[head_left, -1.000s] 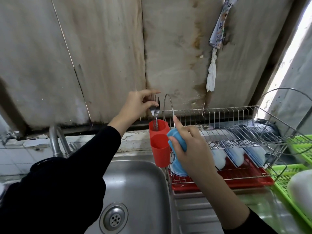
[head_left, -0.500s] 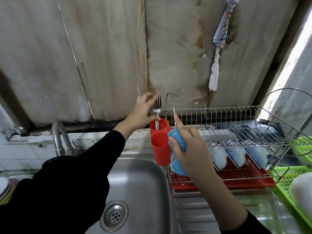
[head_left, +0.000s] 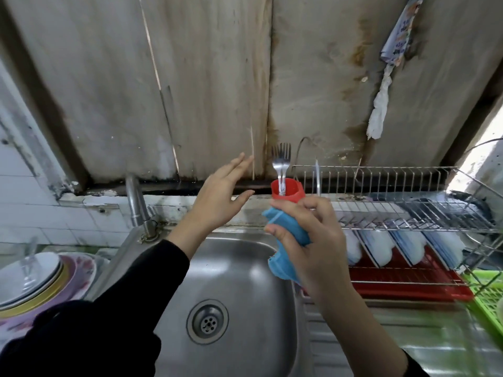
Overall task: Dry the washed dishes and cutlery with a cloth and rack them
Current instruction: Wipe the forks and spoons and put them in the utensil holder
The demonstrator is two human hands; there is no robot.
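Forks [head_left: 281, 164] stand tines up in the red cutlery cup [head_left: 292, 190] hung on the left end of the wire dish rack [head_left: 381, 172]. My left hand [head_left: 217, 197] hovers just left of the cup, fingers straight and spread, holding nothing. My right hand [head_left: 307, 240] grips a bunched blue cloth [head_left: 285, 240] in front of the cup, hiding its lower part. White and blue plates [head_left: 408, 246] stand in the rack's lower tier above a red drip tray [head_left: 408, 281].
A steel sink [head_left: 231, 281] with its drain lies below my hands, the tap [head_left: 136, 202] at its back left. Stacked plates and bowls [head_left: 35, 278] sit at the far left. A green plastic basket [head_left: 487, 292] stands at the right edge. A stained wall rises behind.
My left hand let go of the fork, now standing in the red cup, and drew back to the left with fingers spread. My right hand with the cloth stayed in front of the cup.
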